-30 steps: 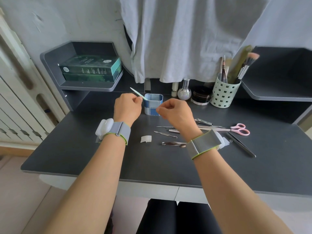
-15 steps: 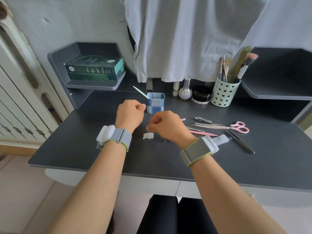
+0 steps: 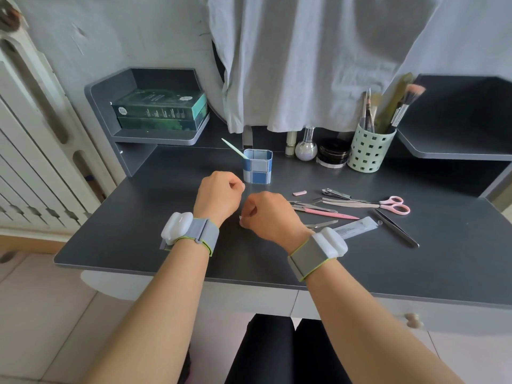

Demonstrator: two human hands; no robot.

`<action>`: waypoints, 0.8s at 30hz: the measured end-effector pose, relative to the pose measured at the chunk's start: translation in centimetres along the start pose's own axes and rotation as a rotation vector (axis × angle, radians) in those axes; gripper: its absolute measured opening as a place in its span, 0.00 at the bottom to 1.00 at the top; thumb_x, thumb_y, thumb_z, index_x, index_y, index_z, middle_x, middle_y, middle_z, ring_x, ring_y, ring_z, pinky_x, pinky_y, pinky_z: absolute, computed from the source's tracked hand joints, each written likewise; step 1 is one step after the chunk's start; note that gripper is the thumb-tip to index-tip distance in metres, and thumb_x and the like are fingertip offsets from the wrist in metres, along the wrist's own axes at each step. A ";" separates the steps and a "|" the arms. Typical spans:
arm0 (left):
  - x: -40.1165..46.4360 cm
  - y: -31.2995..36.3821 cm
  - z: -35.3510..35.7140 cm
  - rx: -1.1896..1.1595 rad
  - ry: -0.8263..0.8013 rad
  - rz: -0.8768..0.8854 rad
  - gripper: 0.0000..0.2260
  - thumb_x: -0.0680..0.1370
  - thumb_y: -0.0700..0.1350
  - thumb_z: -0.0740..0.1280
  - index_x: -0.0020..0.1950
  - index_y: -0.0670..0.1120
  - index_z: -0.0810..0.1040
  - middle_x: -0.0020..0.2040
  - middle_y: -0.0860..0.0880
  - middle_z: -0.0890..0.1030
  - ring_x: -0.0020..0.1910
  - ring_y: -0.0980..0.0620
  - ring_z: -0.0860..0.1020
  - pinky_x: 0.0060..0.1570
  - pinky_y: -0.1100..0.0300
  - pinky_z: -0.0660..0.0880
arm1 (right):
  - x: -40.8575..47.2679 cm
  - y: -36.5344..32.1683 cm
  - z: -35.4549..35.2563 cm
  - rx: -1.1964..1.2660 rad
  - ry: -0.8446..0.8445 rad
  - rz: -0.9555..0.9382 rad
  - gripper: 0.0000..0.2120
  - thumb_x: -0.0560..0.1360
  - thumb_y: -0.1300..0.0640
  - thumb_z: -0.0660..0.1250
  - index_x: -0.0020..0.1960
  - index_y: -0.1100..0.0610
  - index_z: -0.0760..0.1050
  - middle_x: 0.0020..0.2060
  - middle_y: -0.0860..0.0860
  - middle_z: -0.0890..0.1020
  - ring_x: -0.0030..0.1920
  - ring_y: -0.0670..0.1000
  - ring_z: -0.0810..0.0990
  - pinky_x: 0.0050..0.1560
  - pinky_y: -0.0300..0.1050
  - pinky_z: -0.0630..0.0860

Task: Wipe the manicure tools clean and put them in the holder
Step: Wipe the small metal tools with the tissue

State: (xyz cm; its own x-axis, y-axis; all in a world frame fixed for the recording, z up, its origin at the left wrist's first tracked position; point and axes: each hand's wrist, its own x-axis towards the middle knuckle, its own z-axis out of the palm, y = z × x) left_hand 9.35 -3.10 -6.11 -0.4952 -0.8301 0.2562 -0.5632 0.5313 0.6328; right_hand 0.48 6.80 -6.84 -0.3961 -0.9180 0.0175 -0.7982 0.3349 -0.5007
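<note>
Right hand (image 3: 270,214) pinches a white wipe (image 3: 240,219); left hand (image 3: 219,196) fisted, empty; box (image 3: 160,110) print unreadable.

Head view, forward and down over the desk (image 3: 138,245), close.

Bare table (image 3: 116,234) lies open left of the left hand (image 3: 219,198) and along the near edge. The blue checked holder (image 3: 257,167) stands just beyond both hands, a stick (image 3: 234,148) leaning out of it leftward. Right of the right hand (image 3: 270,214), scissors (image 3: 388,205), clippers (image 3: 335,193), tweezers (image 3: 396,228) and a pink file (image 3: 329,213) crowd the surface. Bottles and a green perforated cup (image 3: 370,152) line the back edge.
</note>
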 end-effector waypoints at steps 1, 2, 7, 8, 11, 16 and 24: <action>0.0 0.0 0.0 0.002 -0.004 0.001 0.09 0.80 0.42 0.65 0.49 0.45 0.86 0.48 0.47 0.85 0.47 0.47 0.81 0.44 0.60 0.73 | 0.0 0.0 0.0 -0.006 0.004 -0.003 0.07 0.75 0.53 0.70 0.52 0.52 0.83 0.51 0.52 0.83 0.51 0.57 0.81 0.54 0.54 0.80; -0.1 0.1 0.1 0.005 -0.009 0.002 0.10 0.79 0.42 0.64 0.49 0.45 0.86 0.48 0.48 0.85 0.47 0.47 0.81 0.44 0.60 0.73 | 0.0 0.0 0.0 -0.007 0.006 -0.002 0.07 0.76 0.54 0.70 0.53 0.52 0.83 0.51 0.52 0.83 0.51 0.57 0.81 0.54 0.54 0.80; -0.3 0.4 0.2 0.011 -0.047 0.017 0.11 0.77 0.39 0.63 0.43 0.48 0.85 0.43 0.50 0.85 0.45 0.47 0.81 0.46 0.55 0.78 | 0.2 0.4 -0.5 0.021 0.038 0.021 0.07 0.75 0.54 0.70 0.52 0.51 0.84 0.50 0.52 0.84 0.50 0.57 0.82 0.54 0.53 0.80; -0.3 0.5 0.2 0.020 -0.054 0.031 0.11 0.76 0.39 0.63 0.42 0.48 0.85 0.42 0.50 0.85 0.44 0.47 0.81 0.45 0.54 0.79 | 0.3 0.5 -0.7 0.040 0.056 0.029 0.06 0.75 0.54 0.70 0.50 0.50 0.84 0.49 0.52 0.84 0.49 0.57 0.82 0.53 0.53 0.80; -0.5 0.9 0.2 0.037 -0.073 0.075 0.11 0.77 0.39 0.64 0.43 0.48 0.85 0.42 0.50 0.85 0.43 0.48 0.81 0.46 0.52 0.80 | 0.4 1.0 -1.4 0.091 0.093 0.048 0.04 0.73 0.53 0.71 0.47 0.49 0.83 0.46 0.51 0.84 0.46 0.57 0.83 0.51 0.52 0.81; -0.6 1.5 0.4 0.072 -0.136 0.138 0.07 0.78 0.40 0.67 0.47 0.48 0.85 0.44 0.50 0.84 0.45 0.49 0.81 0.47 0.53 0.79 | 0.6 2.3 -2.7 0.126 0.166 0.074 0.02 0.73 0.53 0.71 0.45 0.48 0.82 0.44 0.50 0.85 0.48 0.54 0.82 0.52 0.50 0.80; -1.1 2.5 1.0 0.131 -0.320 0.206 0.03 0.77 0.43 0.71 0.48 0.50 0.84 0.46 0.51 0.82 0.47 0.52 0.78 0.46 0.58 0.74 | 0.4 4.6 -3.8 0.162 0.239 0.135 0.04 0.75 0.53 0.71 0.47 0.53 0.82 0.42 0.51 0.85 0.47 0.54 0.82 0.51 0.48 0.79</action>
State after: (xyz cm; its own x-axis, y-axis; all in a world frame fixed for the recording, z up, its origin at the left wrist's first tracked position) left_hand 7.80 -0.73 -5.54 -0.7758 -0.6205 0.1142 -0.5000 0.7151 0.4884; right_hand -5.13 8.79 -5.83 -0.6046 -0.7850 0.1348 -0.6559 0.3946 -0.6436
